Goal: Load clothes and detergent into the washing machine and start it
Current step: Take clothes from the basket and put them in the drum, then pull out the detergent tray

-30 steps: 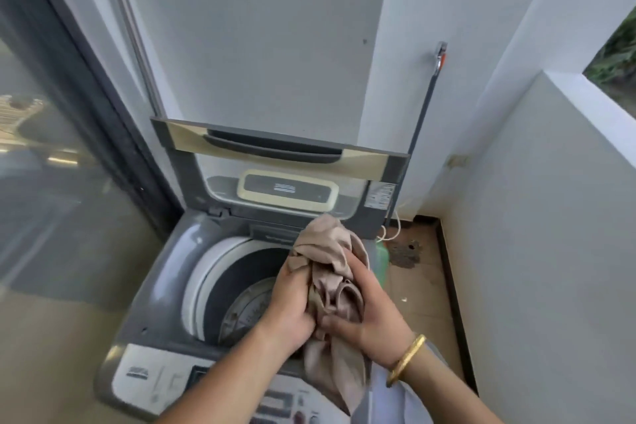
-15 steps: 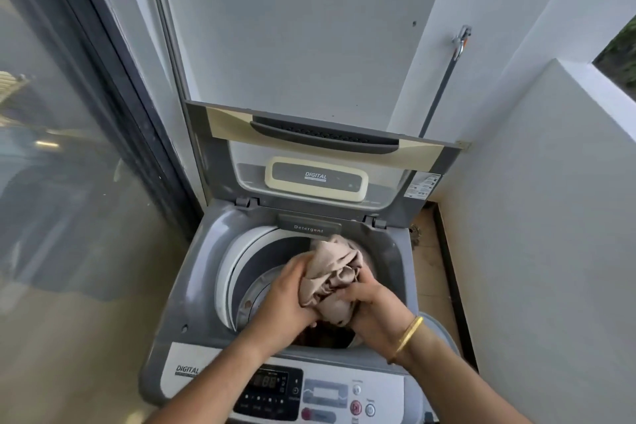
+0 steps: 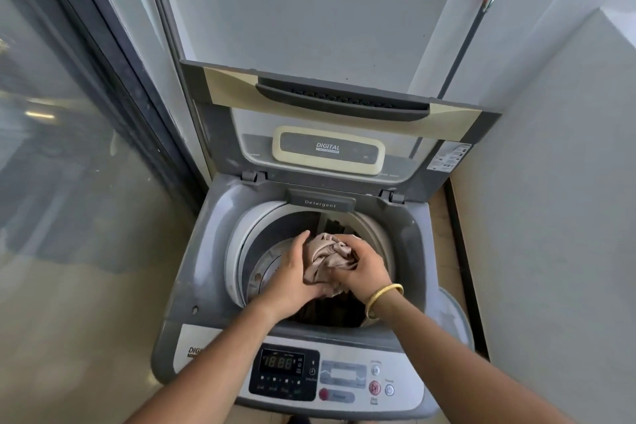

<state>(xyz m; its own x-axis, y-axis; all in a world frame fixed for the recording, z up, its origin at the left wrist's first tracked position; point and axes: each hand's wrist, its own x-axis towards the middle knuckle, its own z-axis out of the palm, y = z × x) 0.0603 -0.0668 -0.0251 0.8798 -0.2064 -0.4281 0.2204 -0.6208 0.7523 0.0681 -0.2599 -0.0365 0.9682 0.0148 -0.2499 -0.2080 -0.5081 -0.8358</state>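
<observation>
Reaching into the open mouth of the washing machine (image 3: 213,227), both hands close around one bunched beige garment (image 3: 327,256) and hold it just inside the drum opening. The left hand (image 3: 292,279) cups the cloth from its own side with the thumb raised along the fabric's edge, while the right hand (image 3: 361,268) clamps over the top and far side — the two hands are pressed together on the bundle, fingers wrapped into its folds. A gold bangle (image 3: 382,298) circles the right wrist. Directly beneath the hands lies darker clothing (image 3: 330,311), already in the tub. Beyond the fingertips sits the drawer marked "Detergent" (image 3: 320,203), shut, and behind that the lid (image 3: 330,113) stands upright. Nearer the person than the hands, under the forearms, runs the control panel (image 3: 344,375) — its digital display (image 3: 280,362) lit, a red button (image 3: 374,388) just right of the right forearm's line. Glass door (image 3: 69,148) to the left of the left arm.
</observation>
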